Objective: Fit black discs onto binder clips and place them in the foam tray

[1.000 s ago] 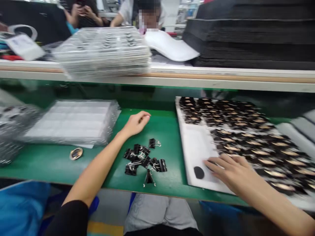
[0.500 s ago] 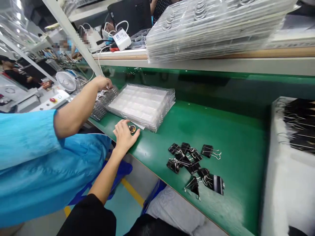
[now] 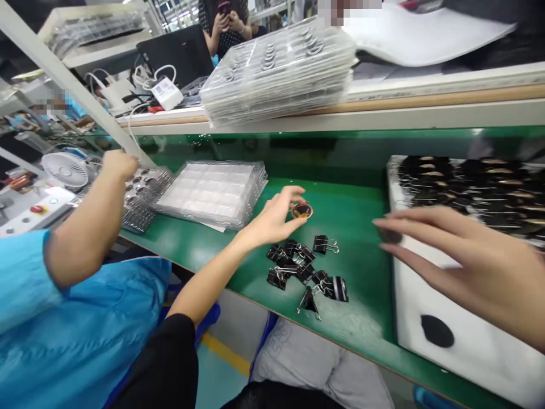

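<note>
My left hand [image 3: 275, 218] is above the green bench, pinching a small round part [image 3: 302, 211] with a coppery rim and a dark and yellow middle. Below it lies a pile of black binder clips [image 3: 293, 264] with silver wire handles. At the right, my right hand [image 3: 460, 255] is slightly blurred and grips a thin dark disc [image 3: 390, 234] between its fingertips. Under that hand is a white foam tray [image 3: 409, 318]. Rows of black clips [image 3: 460, 182] with round parts fill its far side, and a single black disc [image 3: 437, 331] lies on its near side.
A stack of clear plastic trays [image 3: 208, 190] lies on the bench [image 3: 361, 210]. Another clear stack [image 3: 276, 79] sits on the shelf above. At the left, a co-worker's arm [image 3: 93, 216] with a blue sleeve reaches to a tray of parts [image 3: 147, 196]. A white fan [image 3: 66, 169] stands beyond.
My left hand has moved right with the round part, from beside the clear trays to above the binder clips. My right hand has come into view holding a dark disc. The view has turned right.
</note>
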{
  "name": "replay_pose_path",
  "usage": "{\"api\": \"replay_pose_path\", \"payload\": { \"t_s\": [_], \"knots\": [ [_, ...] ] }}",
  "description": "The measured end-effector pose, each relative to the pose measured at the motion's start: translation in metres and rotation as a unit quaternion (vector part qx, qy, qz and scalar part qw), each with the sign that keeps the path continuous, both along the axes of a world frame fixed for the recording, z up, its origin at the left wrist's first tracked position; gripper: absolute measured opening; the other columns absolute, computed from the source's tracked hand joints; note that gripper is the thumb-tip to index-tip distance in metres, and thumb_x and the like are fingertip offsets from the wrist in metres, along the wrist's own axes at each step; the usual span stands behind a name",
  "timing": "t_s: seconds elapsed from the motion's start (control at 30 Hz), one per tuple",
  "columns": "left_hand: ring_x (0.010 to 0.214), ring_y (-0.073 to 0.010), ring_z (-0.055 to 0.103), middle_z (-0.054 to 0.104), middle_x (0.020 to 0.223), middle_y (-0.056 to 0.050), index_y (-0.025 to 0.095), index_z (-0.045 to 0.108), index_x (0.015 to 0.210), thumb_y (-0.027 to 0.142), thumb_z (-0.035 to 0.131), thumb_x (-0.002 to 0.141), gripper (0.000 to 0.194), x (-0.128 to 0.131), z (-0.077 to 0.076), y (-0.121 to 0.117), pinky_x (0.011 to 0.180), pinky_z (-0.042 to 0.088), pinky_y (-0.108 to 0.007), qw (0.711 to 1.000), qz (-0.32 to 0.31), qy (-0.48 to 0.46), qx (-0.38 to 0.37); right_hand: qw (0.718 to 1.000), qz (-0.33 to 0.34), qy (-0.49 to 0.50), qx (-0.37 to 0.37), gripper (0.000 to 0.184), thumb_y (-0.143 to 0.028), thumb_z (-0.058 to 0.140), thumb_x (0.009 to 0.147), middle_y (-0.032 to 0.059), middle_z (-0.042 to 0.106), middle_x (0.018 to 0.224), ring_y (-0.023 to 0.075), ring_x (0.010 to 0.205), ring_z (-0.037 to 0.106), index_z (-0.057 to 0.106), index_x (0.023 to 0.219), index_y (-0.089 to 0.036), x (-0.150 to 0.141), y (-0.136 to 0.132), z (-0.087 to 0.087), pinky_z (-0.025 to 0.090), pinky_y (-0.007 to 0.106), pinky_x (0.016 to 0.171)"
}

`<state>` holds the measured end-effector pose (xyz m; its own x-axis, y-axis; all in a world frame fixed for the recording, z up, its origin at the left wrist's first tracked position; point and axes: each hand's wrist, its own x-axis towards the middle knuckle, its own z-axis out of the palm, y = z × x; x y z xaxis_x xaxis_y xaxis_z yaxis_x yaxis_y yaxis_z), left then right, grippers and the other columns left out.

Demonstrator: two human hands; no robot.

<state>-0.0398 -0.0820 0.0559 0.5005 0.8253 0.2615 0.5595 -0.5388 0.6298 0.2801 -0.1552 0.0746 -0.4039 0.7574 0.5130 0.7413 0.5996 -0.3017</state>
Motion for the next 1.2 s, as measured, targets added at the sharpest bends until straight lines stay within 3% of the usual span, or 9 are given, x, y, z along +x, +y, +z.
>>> {"api": "replay_pose_path", "payload": {
  "t_s": [0.13, 0.3, 0.4, 0.57, 0.73, 0.9, 1.0, 1.1, 1.2],
  "knots": [
    [0.137, -0.0309, 0.055, 0.065, 0.140, -0.011, 0.026, 0.040, 0.141, 0.019, 0.067, 0.091, 0.057, 0.049, -0.044, 0.077, 0.111, 0.041, -0.054, 0.993, -0.100, 0.049, -0.046, 0.994, 0.005, -0.040, -0.102, 0.024, -0.028, 0.064, 0.092, 0.0102, 0.073, 0.098, 0.0262, 0.084, 0.072, 0.074, 0.114, -0.025, -0.041, 0.063, -0.012, 0.058, 0.040, 0.079],
    [0.131, -0.0310, 0.057, 0.060, 0.144, -0.013, 0.025, 0.037, 0.147, 0.029, 0.065, 0.094, 0.060, 0.053, -0.072, 0.088, 0.111, 0.039, -0.055, 0.994, -0.101, 0.036, 0.014, 0.989, -0.042, -0.073, -0.125, 0.026, -0.015, 0.073, 0.085, 0.0099, 0.072, 0.104, 0.0260, 0.093, 0.072, 0.072, 0.110, -0.020, -0.055, 0.100, -0.050, 0.057, 0.037, 0.083],
    [0.131, -0.0312, 0.056, 0.062, 0.141, -0.013, 0.025, 0.039, 0.147, 0.029, 0.061, 0.093, 0.058, 0.047, -0.071, 0.081, 0.110, 0.040, -0.053, 0.994, -0.096, 0.046, 0.034, 0.992, -0.035, -0.046, -0.110, 0.015, -0.016, 0.067, 0.092, 0.0115, 0.071, 0.116, 0.0258, 0.101, 0.072, 0.076, 0.104, -0.020, -0.056, 0.104, -0.063, 0.057, 0.039, 0.090],
    [0.135, -0.0311, 0.054, 0.064, 0.141, -0.011, 0.024, 0.039, 0.145, 0.027, 0.061, 0.090, 0.059, 0.047, -0.063, 0.080, 0.113, 0.038, -0.053, 0.993, -0.107, 0.057, 0.016, 0.995, 0.006, -0.048, -0.090, 0.027, -0.021, 0.055, 0.102, 0.0126, 0.073, 0.124, 0.0292, 0.111, 0.068, 0.079, 0.115, -0.020, -0.052, 0.105, -0.075, 0.053, 0.045, 0.094],
    [0.133, -0.0289, 0.058, 0.063, 0.143, -0.012, 0.023, 0.037, 0.147, 0.028, 0.060, 0.093, 0.059, 0.048, -0.064, 0.082, 0.114, 0.040, -0.050, 0.992, -0.119, 0.031, -0.003, 0.994, 0.006, -0.032, -0.107, 0.025, -0.019, 0.057, 0.100, 0.0108, 0.078, 0.116, 0.0282, 0.108, 0.067, 0.081, 0.107, -0.020, -0.054, 0.110, -0.081, 0.049, 0.044, 0.093],
    [0.121, -0.0251, 0.063, 0.059, 0.144, -0.013, 0.024, 0.038, 0.148, 0.029, 0.068, 0.090, 0.065, 0.049, -0.068, 0.082, 0.106, 0.048, -0.042, 0.992, -0.122, 0.005, 0.013, 0.992, 0.010, -0.040, -0.118, 0.027, -0.016, 0.054, 0.096, 0.0115, 0.076, 0.115, 0.0277, 0.106, 0.066, 0.080, 0.103, -0.019, -0.058, 0.102, -0.072, 0.046, 0.041, 0.088],
    [0.118, -0.0244, 0.063, 0.062, 0.135, -0.012, 0.022, 0.051, 0.133, 0.034, 0.069, 0.090, 0.048, 0.049, -0.067, 0.081, 0.101, 0.048, -0.041, 0.993, -0.112, 0.012, 0.043, 0.995, -0.018, 0.023, -0.100, 0.027, -0.017, 0.054, 0.092, 0.0117, 0.074, 0.113, 0.0265, 0.103, 0.066, 0.078, 0.105, -0.019, -0.056, 0.090, -0.058, 0.045, 0.038, 0.085],
    [0.122, -0.0261, 0.058, 0.063, 0.130, -0.009, 0.022, 0.064, 0.103, 0.037, 0.066, 0.095, 0.018, 0.049, -0.065, 0.078, 0.102, 0.043, -0.043, 0.989, -0.093, 0.054, 0.099, 0.978, -0.004, 0.090, -0.189, 0.020, -0.031, 0.060, 0.092, 0.0062, 0.073, 0.091, 0.0196, 0.081, 0.065, 0.076, 0.093, -0.020, -0.056, 0.079, -0.045, 0.045, 0.032, 0.074],
    [0.123, -0.0267, 0.056, 0.064, 0.131, -0.008, 0.022, 0.066, 0.093, 0.037, 0.062, 0.098, 0.017, 0.048, -0.063, 0.075, 0.102, 0.038, -0.043, 0.986, -0.079, 0.087, 0.119, 0.946, 0.015, 0.029, -0.322, 0.030, -0.042, 0.063, 0.091, -0.0002, 0.064, 0.065, 0.0150, 0.062, 0.055, 0.068, 0.069, -0.021, -0.060, 0.071, -0.040, 0.038, 0.029, 0.063]
  ]
}}
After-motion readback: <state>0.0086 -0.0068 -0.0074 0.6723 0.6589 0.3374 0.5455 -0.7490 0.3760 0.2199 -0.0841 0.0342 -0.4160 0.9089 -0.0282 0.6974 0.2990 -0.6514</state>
